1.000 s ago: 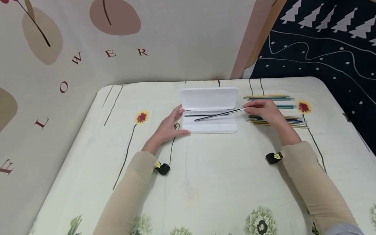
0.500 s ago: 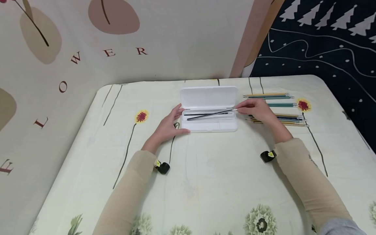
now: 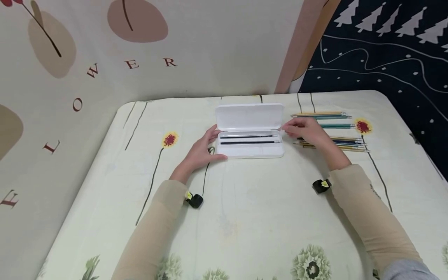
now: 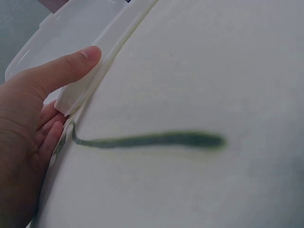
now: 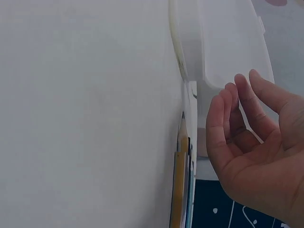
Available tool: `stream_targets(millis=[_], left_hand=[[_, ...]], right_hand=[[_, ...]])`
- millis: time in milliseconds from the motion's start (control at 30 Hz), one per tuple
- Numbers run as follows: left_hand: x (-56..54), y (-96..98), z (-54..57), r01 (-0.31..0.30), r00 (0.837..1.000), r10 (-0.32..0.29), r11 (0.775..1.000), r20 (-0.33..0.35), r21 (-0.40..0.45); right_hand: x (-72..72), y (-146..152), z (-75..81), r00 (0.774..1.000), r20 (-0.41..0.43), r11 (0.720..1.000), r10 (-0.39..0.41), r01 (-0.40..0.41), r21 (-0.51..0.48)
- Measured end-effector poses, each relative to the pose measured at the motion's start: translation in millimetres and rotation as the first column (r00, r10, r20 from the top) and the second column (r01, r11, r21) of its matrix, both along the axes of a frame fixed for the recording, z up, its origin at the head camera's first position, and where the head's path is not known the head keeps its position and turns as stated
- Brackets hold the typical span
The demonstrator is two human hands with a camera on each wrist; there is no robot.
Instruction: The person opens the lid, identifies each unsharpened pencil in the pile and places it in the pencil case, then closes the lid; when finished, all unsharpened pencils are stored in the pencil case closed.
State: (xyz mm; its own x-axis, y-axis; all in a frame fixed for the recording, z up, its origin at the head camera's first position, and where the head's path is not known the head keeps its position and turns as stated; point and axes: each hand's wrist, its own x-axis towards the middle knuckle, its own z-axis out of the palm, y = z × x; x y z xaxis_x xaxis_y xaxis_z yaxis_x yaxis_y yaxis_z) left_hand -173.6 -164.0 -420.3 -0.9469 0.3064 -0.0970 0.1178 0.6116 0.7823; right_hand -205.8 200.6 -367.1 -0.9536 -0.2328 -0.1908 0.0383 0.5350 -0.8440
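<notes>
A white plastic pencil case [image 3: 249, 116] lies with its lid raised. Two dark pencils [image 3: 248, 142] rest side by side in its tray, parallel to the long edges. My left hand [image 3: 201, 149] holds the case's left end. In the left wrist view its thumb [image 4: 76, 66] lies over the front wall, while the other fingers are at the corner. My right hand [image 3: 308, 130] hovers just off the case's right end, its fingers bent loosely with nothing between them, as the right wrist view of the hand [image 5: 259, 147] also shows.
To the right of the case, yellow and teal pencils [image 3: 318, 115] lie at the back. Green pencils [image 3: 337, 126] are partly behind my right hand, and a bundle of several pencils [image 3: 344, 143] lies nearer. A flower-print cloth [image 3: 245, 217] covers the table; fabric walls [image 3: 217, 58] rise behind.
My right hand carried a dark pencil leftward into the case and let go of it; it now lies flat beside the other. The left hand has stayed on the case.
</notes>
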Motion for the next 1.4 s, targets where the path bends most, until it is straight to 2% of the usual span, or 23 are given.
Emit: stream_targets(millis=[300,700,1000,1100,1233,1333,1400], left_hand=[[-0.2,-0.2,-0.6,0.001,1.0,-0.001,1.0,-0.001,-0.004],[0.4,-1.1,-0.1,-0.001,1.0,0.001,1.0,-0.004,-0.006],[0.5,-1.2,-1.7,0.001,1.0,-0.001,1.0,-0.002,0.002],[0.6,-1.3,-1.7,-0.001,1.0,0.001,1.0,-0.003,-0.002],[0.3,-0.9,-1.3,0.002,1.0,-0.002,1.0,-0.006,-0.002],[0.3,-0.6,-0.5,0.0,1.0,0.0,1.0,-0.006,-0.005],[0.1,-0.6,-0.2,-0.002,1.0,0.002,1.0,-0.005,-0.008]], right_hand=[[-1.5,21,2.2,0.998,0.043,0.999,-0.05,0.05,-0.002],[3.3,58,5.1,0.99,0.045,0.991,-0.131,0.131,-0.002],[9.2,91,4.5,0.973,0.022,0.973,-0.231,0.23,0.011],[12.6,103,4.6,0.969,0.011,0.969,-0.248,0.248,-0.021],[17.0,117,6.3,0.952,0.037,0.951,-0.304,0.305,-0.056],[19.4,126,7.9,0.941,0.053,0.942,-0.333,0.335,-0.033],[21.6,130,9.5,0.944,0.037,0.945,-0.328,0.328,-0.002]])
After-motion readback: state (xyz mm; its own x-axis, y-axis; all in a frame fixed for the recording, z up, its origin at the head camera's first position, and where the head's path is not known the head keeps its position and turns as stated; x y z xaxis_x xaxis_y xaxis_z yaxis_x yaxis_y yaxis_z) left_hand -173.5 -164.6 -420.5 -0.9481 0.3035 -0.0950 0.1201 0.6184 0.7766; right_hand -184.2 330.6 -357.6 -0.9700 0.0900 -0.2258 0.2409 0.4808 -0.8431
